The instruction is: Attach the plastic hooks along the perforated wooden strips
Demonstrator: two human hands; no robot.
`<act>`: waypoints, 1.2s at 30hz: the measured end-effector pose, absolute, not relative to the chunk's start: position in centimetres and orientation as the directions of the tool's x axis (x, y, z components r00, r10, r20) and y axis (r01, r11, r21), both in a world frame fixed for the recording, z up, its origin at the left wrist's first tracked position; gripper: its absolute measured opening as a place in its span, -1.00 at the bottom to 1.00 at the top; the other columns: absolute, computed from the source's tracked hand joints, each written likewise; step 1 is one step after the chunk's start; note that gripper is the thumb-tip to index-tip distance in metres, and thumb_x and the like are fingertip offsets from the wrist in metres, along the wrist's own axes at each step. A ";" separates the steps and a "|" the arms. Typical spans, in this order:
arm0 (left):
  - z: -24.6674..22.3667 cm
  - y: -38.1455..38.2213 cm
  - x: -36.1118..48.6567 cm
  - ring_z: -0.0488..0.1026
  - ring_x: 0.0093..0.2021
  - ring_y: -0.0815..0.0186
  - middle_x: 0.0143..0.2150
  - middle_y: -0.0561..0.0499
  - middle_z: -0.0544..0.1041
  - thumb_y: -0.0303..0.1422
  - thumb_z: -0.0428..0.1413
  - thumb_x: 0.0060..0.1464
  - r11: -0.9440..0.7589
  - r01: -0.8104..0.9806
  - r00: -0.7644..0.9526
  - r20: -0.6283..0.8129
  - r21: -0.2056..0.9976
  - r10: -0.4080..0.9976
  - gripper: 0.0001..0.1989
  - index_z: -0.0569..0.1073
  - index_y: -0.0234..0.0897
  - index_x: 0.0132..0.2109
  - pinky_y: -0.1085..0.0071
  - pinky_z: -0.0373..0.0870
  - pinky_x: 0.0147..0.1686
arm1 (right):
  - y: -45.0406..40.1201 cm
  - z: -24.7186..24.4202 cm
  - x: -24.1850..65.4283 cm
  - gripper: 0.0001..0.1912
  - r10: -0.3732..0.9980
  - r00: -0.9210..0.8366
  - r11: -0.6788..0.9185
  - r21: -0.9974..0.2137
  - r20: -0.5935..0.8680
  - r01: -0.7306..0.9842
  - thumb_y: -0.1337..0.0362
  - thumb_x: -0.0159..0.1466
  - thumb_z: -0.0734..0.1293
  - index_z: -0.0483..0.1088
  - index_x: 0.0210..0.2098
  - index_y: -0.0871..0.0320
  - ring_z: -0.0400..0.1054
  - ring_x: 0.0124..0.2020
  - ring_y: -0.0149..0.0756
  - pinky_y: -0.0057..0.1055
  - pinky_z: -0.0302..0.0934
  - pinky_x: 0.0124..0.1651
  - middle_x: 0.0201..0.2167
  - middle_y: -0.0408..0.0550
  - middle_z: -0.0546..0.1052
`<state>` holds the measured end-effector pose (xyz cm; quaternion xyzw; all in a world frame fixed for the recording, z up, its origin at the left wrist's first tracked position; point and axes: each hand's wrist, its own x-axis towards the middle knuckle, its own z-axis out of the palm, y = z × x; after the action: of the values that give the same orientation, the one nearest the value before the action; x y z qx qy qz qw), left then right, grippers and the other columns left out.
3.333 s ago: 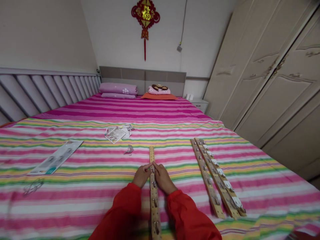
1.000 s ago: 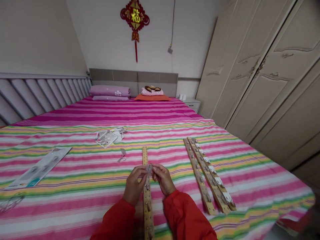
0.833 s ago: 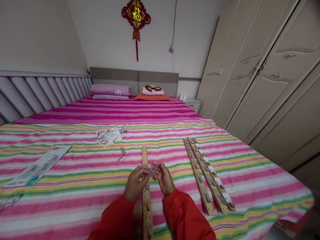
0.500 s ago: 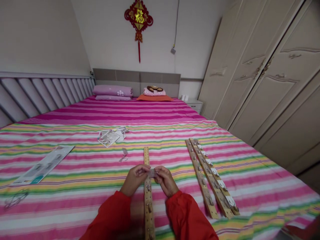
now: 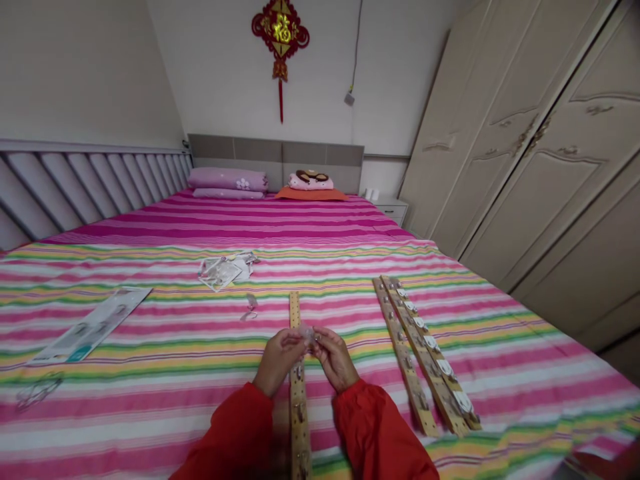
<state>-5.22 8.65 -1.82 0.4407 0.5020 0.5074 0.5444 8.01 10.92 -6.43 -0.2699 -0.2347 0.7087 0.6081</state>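
Note:
My left hand (image 5: 277, 360) and my right hand (image 5: 339, 360) meet above a narrow wooden strip with holes (image 5: 293, 308). Between their fingertips is a small clear plastic packet (image 5: 306, 331), pinched from both sides. A tiny shiny spot shows by my right fingertips, too small to name. Small metal pieces (image 5: 300, 411) are fixed along the near part of the strip, which lies lengthwise on the striped bed cover. Just beyond my left hand lies another clear packet (image 5: 251, 301), with a small wire-like piece (image 5: 249, 315) beside it.
On the right, several similar wooden strips (image 5: 407, 363) lie side by side with metal pieces and white tags. A pile of plastic packets (image 5: 225, 270) sits farther off. To the left are a long flat package (image 5: 93, 327) and a tangle of thin wire (image 5: 40, 390).
The plastic packet has tilted up and sits slightly higher between my fingers. My left hand has shifted a little to the right, closer to my right hand.

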 end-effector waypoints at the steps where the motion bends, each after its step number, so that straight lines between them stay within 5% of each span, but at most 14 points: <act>1: -1.8 8.6 -5.1 0.46 -0.49 0.37 -0.53 0.02 0.52 -0.17 0.32 -0.35 0.086 -0.094 -0.010 -0.088 0.992 0.996 -0.63 0.42 -0.33 -0.43 0.50 0.34 -0.50 | 10.9 -6.4 8.0 -0.77 0.989 -0.111 -0.148 -0.667 -0.098 -0.730 0.39 -0.12 0.51 0.54 -0.42 0.20 0.27 -0.63 -0.49 -0.56 0.18 -0.56 -0.62 -0.17 0.50; 9: -1.1 11.2 -5.8 0.38 -0.59 0.41 -0.63 0.09 0.46 -0.22 0.27 -0.36 0.092 -0.081 -0.082 -0.099 0.992 0.992 -0.72 0.44 -0.32 -0.49 0.51 0.28 -0.53 | 11.6 -6.0 7.1 -0.81 0.995 -0.077 -0.096 -0.731 -0.059 -0.675 0.32 -0.08 0.52 0.51 -0.45 0.20 0.26 -0.65 -0.49 -0.53 0.16 -0.57 -0.62 -0.15 0.50; 20: -2.9 14.0 -7.6 0.40 -0.54 0.36 -0.57 0.04 0.51 -0.23 0.26 -0.37 0.044 0.003 -0.167 -0.043 0.999 0.985 -0.73 0.49 -0.34 -0.49 0.45 0.30 -0.47 | 14.0 -6.7 5.5 -0.76 0.997 0.031 -0.040 -0.852 -0.065 -0.522 0.22 -0.12 0.51 0.50 -0.51 0.25 0.07 -0.76 -0.55 -0.53 -0.12 -0.66 -0.79 -0.25 0.34; 36: -3.3 14.5 -7.5 0.31 -0.62 0.41 -0.69 0.11 0.40 -0.24 0.21 -0.40 0.092 0.008 -0.181 -0.089 0.996 0.980 -0.78 0.47 -0.31 -0.57 0.47 0.20 -0.56 | 14.1 -6.9 5.1 -0.75 0.994 0.055 -0.057 -0.880 -0.093 -0.471 0.18 -0.13 0.48 0.41 -0.57 0.23 -0.01 -0.81 -0.58 -0.56 -0.20 -0.71 -0.85 -0.31 0.28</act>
<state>-7.53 14.54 -3.34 0.4337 0.5695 0.5159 0.4706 5.08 14.12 -6.94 -0.4020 -0.3253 0.6056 0.6048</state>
